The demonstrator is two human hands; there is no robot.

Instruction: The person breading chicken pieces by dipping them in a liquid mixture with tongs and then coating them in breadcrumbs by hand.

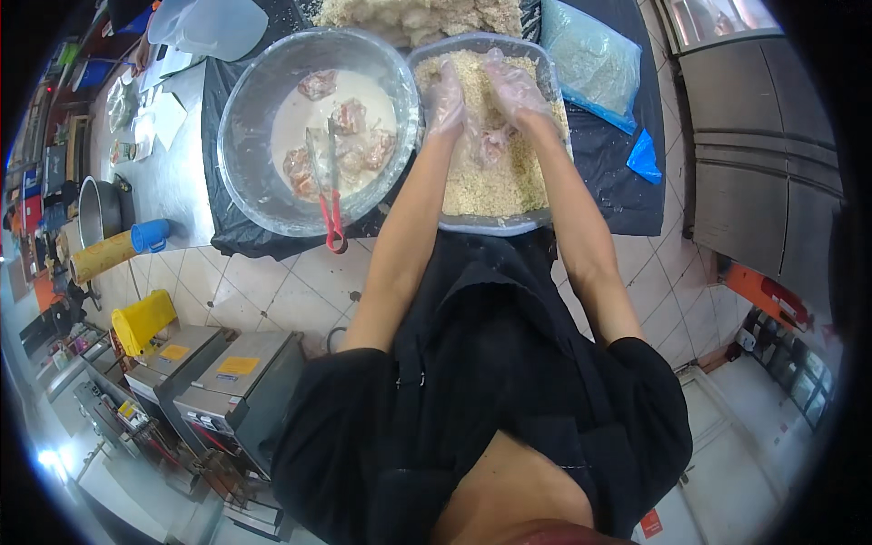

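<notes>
Both my hands wear clear plastic gloves and are in a grey plastic tub (501,227) of pale breadcrumbs (480,191). My left hand (447,102) rests in the crumbs along the tub's left side, fingers stretched away from me. Opposite it, my right hand (516,87) lies with its fingers extended into the crumbs. I see no piece in either hand, though crumbs touch the fingers. A raw meat piece (494,144), partly coated, lies between my wrists. To the left, a large metal bowl (242,129) holds white batter (289,116) with several meat pieces (349,116) and red-handled tongs (332,221).
More breadcrumbs (422,20) are heaped behind the tub. A clear bag of crumbs (593,65) and a blue plastic scrap (644,158) lie right. Left are a translucent container (211,27), a blue mug (150,236) and a metal pot (99,211). Another person's hand (141,58) shows far left.
</notes>
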